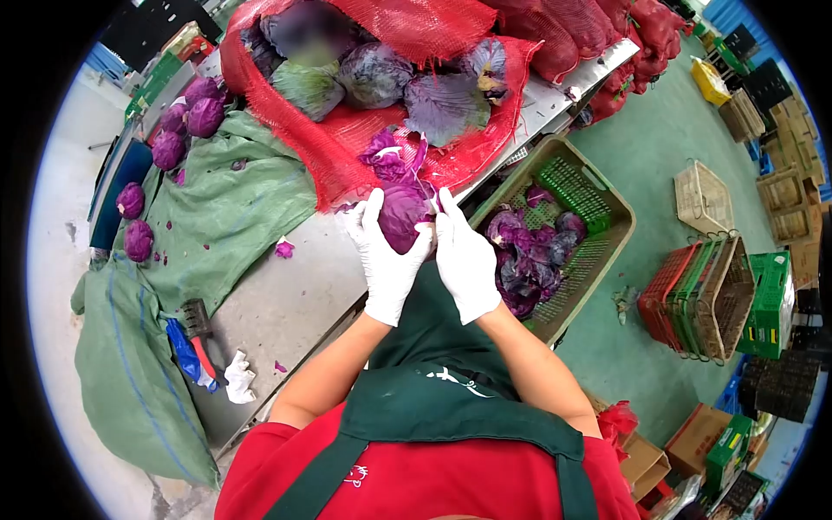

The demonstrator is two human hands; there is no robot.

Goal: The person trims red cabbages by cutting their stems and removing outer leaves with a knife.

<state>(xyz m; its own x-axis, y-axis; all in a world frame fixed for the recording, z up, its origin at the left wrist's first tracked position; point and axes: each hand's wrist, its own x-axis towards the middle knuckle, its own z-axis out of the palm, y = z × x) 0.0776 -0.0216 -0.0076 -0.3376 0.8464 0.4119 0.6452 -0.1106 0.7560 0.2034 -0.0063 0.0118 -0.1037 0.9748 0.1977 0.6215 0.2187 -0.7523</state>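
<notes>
A peeled red cabbage point(403, 217) is between my two white-gloved hands at the table's edge. My left hand point(386, 264) is closed around its left and lower side. My right hand point(464, 264) is closed at its right side, fingertips pinching near a pale leaf edge. Torn purple leaves point(387, 156) show just beyond the cabbage. Behind it lies an opened red mesh sack point(338, 165) with several untrimmed cabbages point(375, 74), their outer leaves dark and green. Right of my hands, a crate point(611, 260) holds loose purple leaves point(524, 251).
Several trimmed cabbages point(168, 150) rest at the left by a green woven sheet point(234, 186). A black-and-red tool point(201, 334) and a crumpled white glove point(239, 378) lie on the metal table point(312, 277). Stacked crates point(702, 299) stand on the floor at right.
</notes>
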